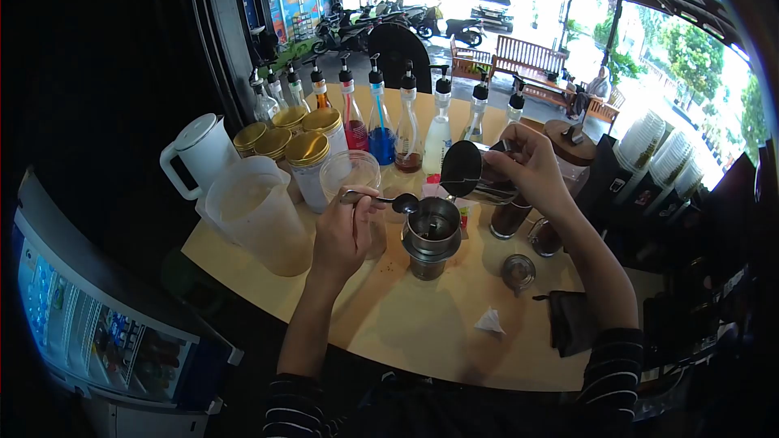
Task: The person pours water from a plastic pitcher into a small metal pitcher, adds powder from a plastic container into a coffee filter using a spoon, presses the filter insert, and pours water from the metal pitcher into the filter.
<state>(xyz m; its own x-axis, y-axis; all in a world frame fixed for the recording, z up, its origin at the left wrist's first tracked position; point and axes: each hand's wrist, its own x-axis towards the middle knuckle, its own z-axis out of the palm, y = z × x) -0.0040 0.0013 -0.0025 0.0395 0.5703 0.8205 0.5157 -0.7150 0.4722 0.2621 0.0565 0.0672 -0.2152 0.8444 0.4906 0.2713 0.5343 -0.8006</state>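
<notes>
My left hand (344, 235) grips a metal spoon (357, 195), its bowl beside the rim of a metal coffee drip filter (432, 231). The filter sits on top of a small glass (427, 268) and looks dark inside. My right hand (526, 164) holds a metal pitcher (462, 169) above the filter, tipped so its mouth faces left. Whether anything is flowing from the pitcher cannot be made out. A small round metal piece (518, 273) lies to the right of the filter.
Pump syrup bottles (380, 146) line the back of the wooden table (389, 332). Gold-lidded jars (307, 150), a white jug (197, 150) and a cloudy plastic pitcher (260, 219) stand left. Right are stacked cups (645, 138), a black cloth (572, 323) and white paper (489, 322).
</notes>
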